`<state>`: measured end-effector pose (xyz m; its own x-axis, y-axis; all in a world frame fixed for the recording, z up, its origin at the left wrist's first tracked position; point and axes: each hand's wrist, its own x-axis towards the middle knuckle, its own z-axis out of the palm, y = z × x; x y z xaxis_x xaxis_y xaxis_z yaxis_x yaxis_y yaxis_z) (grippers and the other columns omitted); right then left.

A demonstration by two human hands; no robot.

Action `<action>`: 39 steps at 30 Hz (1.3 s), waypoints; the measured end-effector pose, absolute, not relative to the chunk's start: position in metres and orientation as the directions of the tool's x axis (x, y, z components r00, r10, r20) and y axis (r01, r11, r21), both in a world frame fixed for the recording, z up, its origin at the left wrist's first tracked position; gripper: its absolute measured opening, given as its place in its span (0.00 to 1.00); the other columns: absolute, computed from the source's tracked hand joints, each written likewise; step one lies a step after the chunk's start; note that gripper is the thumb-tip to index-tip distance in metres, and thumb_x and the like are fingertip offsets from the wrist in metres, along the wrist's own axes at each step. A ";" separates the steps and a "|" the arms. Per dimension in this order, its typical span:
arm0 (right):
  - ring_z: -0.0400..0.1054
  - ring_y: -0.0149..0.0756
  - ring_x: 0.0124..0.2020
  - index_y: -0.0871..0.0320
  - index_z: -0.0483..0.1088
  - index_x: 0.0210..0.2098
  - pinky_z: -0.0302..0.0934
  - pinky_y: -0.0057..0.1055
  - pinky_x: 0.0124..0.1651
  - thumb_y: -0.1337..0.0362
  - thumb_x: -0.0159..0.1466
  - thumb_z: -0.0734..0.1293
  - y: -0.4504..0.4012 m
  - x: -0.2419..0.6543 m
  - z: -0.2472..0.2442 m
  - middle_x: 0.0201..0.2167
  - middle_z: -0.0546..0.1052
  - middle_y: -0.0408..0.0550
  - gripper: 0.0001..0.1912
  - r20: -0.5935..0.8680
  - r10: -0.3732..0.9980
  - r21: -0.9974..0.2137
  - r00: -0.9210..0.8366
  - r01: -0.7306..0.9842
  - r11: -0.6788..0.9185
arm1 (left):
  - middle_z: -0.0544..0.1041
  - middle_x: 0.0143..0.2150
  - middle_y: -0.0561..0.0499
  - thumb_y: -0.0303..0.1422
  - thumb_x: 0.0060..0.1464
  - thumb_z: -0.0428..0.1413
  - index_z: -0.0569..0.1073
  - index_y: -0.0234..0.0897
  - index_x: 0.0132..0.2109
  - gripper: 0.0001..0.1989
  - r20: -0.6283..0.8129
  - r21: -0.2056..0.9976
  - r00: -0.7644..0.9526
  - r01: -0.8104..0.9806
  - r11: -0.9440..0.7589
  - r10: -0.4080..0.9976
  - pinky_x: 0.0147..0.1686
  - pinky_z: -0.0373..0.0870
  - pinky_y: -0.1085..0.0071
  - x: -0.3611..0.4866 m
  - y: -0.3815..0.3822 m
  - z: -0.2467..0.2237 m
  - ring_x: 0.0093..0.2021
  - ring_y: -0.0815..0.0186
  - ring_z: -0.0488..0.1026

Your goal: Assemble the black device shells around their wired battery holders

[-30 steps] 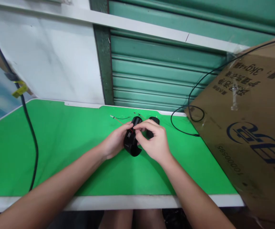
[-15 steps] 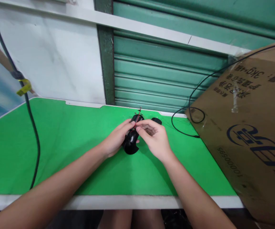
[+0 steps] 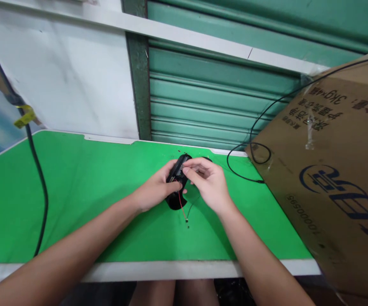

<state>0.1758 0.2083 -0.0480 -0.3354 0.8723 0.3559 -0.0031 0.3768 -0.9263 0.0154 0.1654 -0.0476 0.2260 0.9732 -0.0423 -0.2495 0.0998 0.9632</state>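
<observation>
A glossy black cylindrical casing (image 3: 173, 201), with an open slot along its upper side, is tilted over the green tabletop. My left hand (image 3: 157, 185) is wrapped round its left side, with the thumb pressed over the slot. From under that thumb a thin red wire (image 3: 181, 201) runs down towards me, with a tiny dark piece at its end. My right hand (image 3: 206, 179) is closed in a pinch at the slot's upper right edge. Whatever its fingertips hold is too small to make out. Behind that hand, a black round part (image 3: 208, 159) is mostly hidden.
The green tabletop (image 3: 75, 191) has a white front edge. A large cardboard box (image 3: 298, 204) stands on the right, with a looped black cable (image 3: 250, 144) beside it. Another thick cable (image 3: 40, 178) hangs at the left. Behind the table is a green shutter (image 3: 222, 93).
The red wire pointed away from me over the casing's far end; now it hangs towards me. My left thumb has moved down over the slot. My right hand no longer pinches at the wire.
</observation>
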 end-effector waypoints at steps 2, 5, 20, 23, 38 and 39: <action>0.71 0.33 0.32 0.56 0.78 0.38 0.66 0.31 0.34 0.64 0.64 0.71 0.207 0.179 -0.046 0.33 0.79 0.46 0.04 0.489 0.797 -0.829 -0.354 0.096 0.551 | 0.75 0.47 0.51 0.29 0.40 0.62 0.67 0.35 0.58 0.34 -0.049 0.959 0.229 -0.261 0.109 0.972 0.41 0.72 0.71 0.015 0.165 -0.047 0.39 0.67 0.70; 0.72 0.36 0.38 0.56 0.77 0.37 0.67 0.36 0.45 0.70 0.66 0.68 0.205 0.183 -0.044 0.34 0.80 0.45 0.05 0.663 0.624 -0.588 -0.414 0.227 0.776 | 0.75 0.47 0.51 0.31 0.41 0.58 0.67 0.34 0.58 0.33 -0.039 0.954 0.213 -0.284 0.100 0.976 0.42 0.70 0.71 0.013 0.166 -0.045 0.41 0.66 0.69; 0.77 0.42 0.47 0.52 0.60 0.59 0.69 0.42 0.56 0.70 0.69 0.66 0.205 0.185 -0.055 0.40 0.80 0.46 0.21 0.698 0.512 -0.395 -0.501 0.328 0.858 | 0.69 0.60 0.41 0.36 0.61 0.50 0.57 0.31 0.69 0.32 0.142 0.975 0.324 0.120 -0.189 0.935 0.60 0.66 0.58 -0.001 0.168 -0.050 0.58 0.53 0.66; 0.77 0.42 0.47 0.52 0.59 0.59 0.70 0.41 0.55 0.70 0.69 0.66 0.206 0.185 -0.056 0.40 0.80 0.46 0.21 0.705 0.506 -0.376 -0.497 0.343 0.861 | 0.70 0.58 0.42 0.35 0.62 0.49 0.56 0.31 0.69 0.30 0.122 0.975 0.330 0.137 -0.176 0.936 0.61 0.66 0.57 -0.001 0.168 -0.051 0.56 0.55 0.67; 0.79 0.40 0.42 0.54 0.61 0.55 0.75 0.36 0.46 0.71 0.69 0.66 0.204 0.179 -0.059 0.41 0.81 0.48 0.17 0.815 0.378 -0.174 -0.439 0.437 0.883 | 0.67 0.65 0.39 0.34 0.63 0.48 0.55 0.29 0.70 0.31 0.165 0.966 0.319 0.141 -0.219 0.933 0.71 0.57 0.58 0.002 0.167 -0.054 0.68 0.54 0.62; 0.79 0.40 0.42 0.54 0.62 0.54 0.74 0.37 0.46 0.71 0.69 0.66 0.203 0.178 -0.060 0.41 0.82 0.48 0.16 0.824 0.359 -0.149 -0.438 0.445 0.883 | 0.67 0.65 0.40 0.34 0.63 0.48 0.55 0.29 0.70 0.31 0.170 0.964 0.318 0.144 -0.224 0.933 0.72 0.56 0.58 0.001 0.167 -0.054 0.69 0.54 0.60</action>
<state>0.1783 0.2033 -0.0597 -0.4376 0.3595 0.8242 0.4448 0.8831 -0.1490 0.0014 0.1673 -0.0541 0.3181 0.9328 0.1695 0.1441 -0.2243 0.9638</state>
